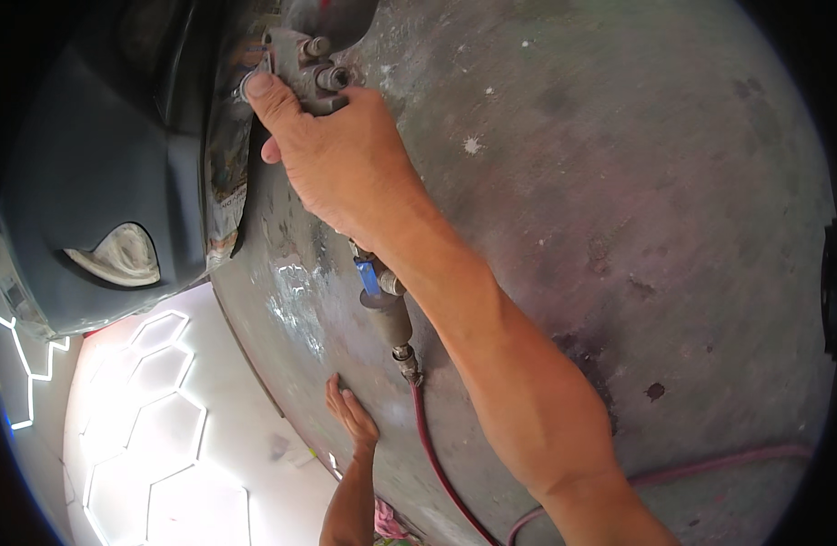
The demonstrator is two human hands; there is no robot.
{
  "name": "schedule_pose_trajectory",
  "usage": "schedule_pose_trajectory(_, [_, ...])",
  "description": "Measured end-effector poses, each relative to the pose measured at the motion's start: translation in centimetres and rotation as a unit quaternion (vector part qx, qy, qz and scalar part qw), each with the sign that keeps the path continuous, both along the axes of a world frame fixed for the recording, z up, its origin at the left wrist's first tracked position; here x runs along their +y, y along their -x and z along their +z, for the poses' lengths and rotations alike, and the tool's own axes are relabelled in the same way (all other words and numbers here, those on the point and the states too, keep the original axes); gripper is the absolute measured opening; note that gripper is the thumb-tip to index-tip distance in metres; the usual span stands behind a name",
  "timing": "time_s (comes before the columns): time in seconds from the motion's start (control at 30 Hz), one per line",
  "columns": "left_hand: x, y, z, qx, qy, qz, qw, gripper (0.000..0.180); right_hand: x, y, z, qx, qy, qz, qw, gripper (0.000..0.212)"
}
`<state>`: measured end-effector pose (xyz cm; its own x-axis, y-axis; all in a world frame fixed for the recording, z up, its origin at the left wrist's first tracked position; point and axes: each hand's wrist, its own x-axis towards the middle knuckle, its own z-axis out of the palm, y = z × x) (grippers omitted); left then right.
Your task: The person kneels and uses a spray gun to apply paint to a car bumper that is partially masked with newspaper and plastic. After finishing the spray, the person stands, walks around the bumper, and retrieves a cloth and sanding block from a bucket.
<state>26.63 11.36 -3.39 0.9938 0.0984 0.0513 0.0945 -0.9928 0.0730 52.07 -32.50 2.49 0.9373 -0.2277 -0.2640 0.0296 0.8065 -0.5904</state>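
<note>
My right hand (346, 150) is wrapped round a spray gun (300, 68) at the top left, thumb along its side. Two knobs stick out of its back, and a dark cup shows above. Below my wrist hangs an inline air fitting (389, 318) with a blue band, joined to a red hose (425, 428). The gun is close to a dark grey car body panel (82, 182), whose edge is covered with masking paper (227, 191). Lower down, my left hand (352, 419) is open, fingers stretched, over the stained grey surface; whether it touches is unclear.
The hose runs across the stained grey floor (691, 318) and passes behind my right forearm. A pink cloth (389, 519) lies at the lower edge. Hexagonal lights (168, 423) glow at the lower left. A black object (832, 287) stands at the right rim.
</note>
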Motion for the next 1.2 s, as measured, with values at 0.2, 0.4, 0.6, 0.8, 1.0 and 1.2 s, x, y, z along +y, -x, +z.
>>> schedule_pose_trajectory(0.2, [0.1,0.0,0.2,0.013,-0.020,0.007,1.000,0.055,-3.1,-0.4,0.0,-0.010,0.015,-0.037,0.999,0.055])
schedule_pose_trajectory(0.4, [-0.5,-0.3,0.3,0.024,-0.033,0.020,0.999,0.055,-6.9,0.8,0.6,-0.039,0.083,-0.098,0.991,0.057])
schedule_pose_trajectory(0.6, [-0.8,-0.2,0.5,0.025,-0.016,0.022,0.999,0.055,-1.1,-0.3,0.5,-0.041,-0.010,-0.063,0.997,0.053])
schedule_pose_trajectory(0.8, [0.0,-0.2,0.2,0.021,-0.016,0.017,0.999,0.056,5.1,1.9,0.7,-0.021,-0.047,0.053,0.997,0.054])
schedule_pose_trajectory(1.0, [0.1,-0.2,0.2,0.015,-0.002,0.019,1.000,0.056,9.9,4.7,0.5,-0.009,-0.035,0.133,0.991,0.055])
schedule_pose_trajectory(1.2, [0.5,0.0,0.1,0.008,0.004,0.018,1.000,0.055,8.8,4.3,0.9,0.012,-0.021,0.069,0.997,0.055])
